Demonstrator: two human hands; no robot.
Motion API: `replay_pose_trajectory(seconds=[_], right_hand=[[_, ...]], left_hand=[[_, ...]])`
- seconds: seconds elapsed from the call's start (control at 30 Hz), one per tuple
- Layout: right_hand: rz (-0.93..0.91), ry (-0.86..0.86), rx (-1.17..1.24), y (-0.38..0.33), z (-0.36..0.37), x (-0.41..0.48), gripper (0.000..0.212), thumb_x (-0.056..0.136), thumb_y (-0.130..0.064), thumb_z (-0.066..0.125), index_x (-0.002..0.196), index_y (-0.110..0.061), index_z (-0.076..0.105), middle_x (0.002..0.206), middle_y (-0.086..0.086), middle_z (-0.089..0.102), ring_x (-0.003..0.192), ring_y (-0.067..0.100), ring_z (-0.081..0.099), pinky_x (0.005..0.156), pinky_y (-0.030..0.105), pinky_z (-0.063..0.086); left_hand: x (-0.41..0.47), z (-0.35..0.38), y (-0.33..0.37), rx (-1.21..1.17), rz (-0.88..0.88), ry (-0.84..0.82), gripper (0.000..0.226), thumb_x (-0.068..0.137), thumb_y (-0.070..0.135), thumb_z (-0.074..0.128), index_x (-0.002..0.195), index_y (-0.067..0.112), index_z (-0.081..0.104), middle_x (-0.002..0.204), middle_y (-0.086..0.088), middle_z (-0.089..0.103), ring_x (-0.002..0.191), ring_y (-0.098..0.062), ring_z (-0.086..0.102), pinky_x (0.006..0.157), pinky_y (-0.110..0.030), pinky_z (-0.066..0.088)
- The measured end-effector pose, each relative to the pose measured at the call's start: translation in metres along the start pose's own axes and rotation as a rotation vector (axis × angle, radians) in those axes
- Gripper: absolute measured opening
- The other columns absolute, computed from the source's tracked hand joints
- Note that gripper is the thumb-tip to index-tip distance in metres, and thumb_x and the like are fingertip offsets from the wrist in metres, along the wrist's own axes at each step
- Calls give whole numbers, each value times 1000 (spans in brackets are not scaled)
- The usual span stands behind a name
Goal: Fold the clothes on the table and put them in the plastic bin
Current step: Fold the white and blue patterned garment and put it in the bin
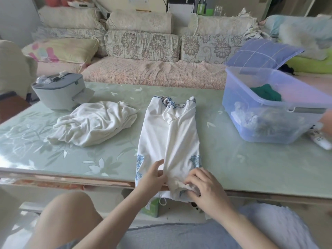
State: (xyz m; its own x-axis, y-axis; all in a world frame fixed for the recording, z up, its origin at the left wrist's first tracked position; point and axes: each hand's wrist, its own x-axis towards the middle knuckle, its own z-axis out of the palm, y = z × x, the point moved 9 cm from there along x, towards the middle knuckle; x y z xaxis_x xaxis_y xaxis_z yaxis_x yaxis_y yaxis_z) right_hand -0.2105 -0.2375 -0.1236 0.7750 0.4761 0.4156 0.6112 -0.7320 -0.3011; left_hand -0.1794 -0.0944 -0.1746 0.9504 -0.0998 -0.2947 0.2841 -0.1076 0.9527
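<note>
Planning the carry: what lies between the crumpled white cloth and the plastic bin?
In the head view, the white garment with blue embroidery lies there, with bare table on either side.

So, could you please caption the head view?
Left hand and right hand hold a part-folded white garment at the table edge, bin nearby.

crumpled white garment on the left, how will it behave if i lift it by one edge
The crumpled white garment lies in soft folds, so it is probably floppy and would sag and unfurl from a one-edge grip. It looks thin, so likely light. On the glossy table a push may slide it, bunching rather than moving whole.
</note>
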Motion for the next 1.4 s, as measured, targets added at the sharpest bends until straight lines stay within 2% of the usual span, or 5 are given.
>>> replay_pose_trajectory(seconds=[0.57,0.7,0.83,1.0,1.4], right_hand=[[-290,-109,-223,-15,30,-29,19,79,-27,70,95,-24,61,96,-7,53,90,12,49,82,24,43],[-314,-181,-248,-7,12,-29,43,85,-40,56,126,-26,54,143,-3,40,130,15,36,112,24,21],[-314,-438,-374,26,12,-28,86,85,-41,60,152,-30,7,160,-6,-1,147,12,-3,117,29,1],[-343,-425,-483,37,21,-28,97,76,-19,75,152,-24,14,159,-2,12,146,16,13,114,33,16],[-607,-200,-451,4,33,-16,62,97,5,6,146,-21,35,152,1,33,140,19,32,108,35,36]], left_hand=[[-36,-7,19,700,510,201,51,87,19,60,132,31,38,93,15,50,76,3,54,59,-12,43],[-51,-25,35,933,728,215,61,78,3,66,127,30,42,105,10,53,87,-7,57,69,-28,53],[-53,-46,26,1387,921,72,81,62,-5,75,131,26,46,131,3,48,121,-17,46,102,-27,33],[-46,-54,8,1657,973,-51,97,58,-16,55,143,28,35,144,0,39,135,-19,33,112,-35,21],[-44,-24,10,1524,1230,-229,50,88,5,34,132,24,46,133,2,50,121,-16,46,108,-30,30]])
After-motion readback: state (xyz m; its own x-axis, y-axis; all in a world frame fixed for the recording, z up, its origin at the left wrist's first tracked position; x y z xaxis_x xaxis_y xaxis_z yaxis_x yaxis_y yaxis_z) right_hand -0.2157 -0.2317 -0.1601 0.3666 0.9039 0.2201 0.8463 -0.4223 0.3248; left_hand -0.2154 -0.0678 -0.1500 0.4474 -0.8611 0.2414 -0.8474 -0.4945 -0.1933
